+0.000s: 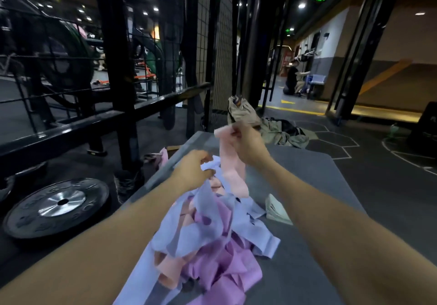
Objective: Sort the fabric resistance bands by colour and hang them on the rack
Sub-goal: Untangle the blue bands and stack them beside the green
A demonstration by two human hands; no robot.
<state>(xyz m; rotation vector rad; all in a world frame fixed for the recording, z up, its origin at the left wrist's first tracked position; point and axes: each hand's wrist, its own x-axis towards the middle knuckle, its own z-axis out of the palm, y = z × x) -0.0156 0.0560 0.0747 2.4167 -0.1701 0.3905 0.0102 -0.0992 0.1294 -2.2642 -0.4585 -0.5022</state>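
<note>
Grey gym mat [307, 186], tangled band pile [212, 245] near, right hand [248, 146] pinching pink band [233, 170] aloft, left hand [191, 170] gripping lavender band [205, 200], weight plate [56, 205] left.

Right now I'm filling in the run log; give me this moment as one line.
stage: sorting | right hand: lifts pink band | left hand: grips lilac band | pile: mixed on mat | hung: none seen

Matt cloth bands [212, 245], glossy black metal rack [118, 68], matt mat [307, 245]
</note>
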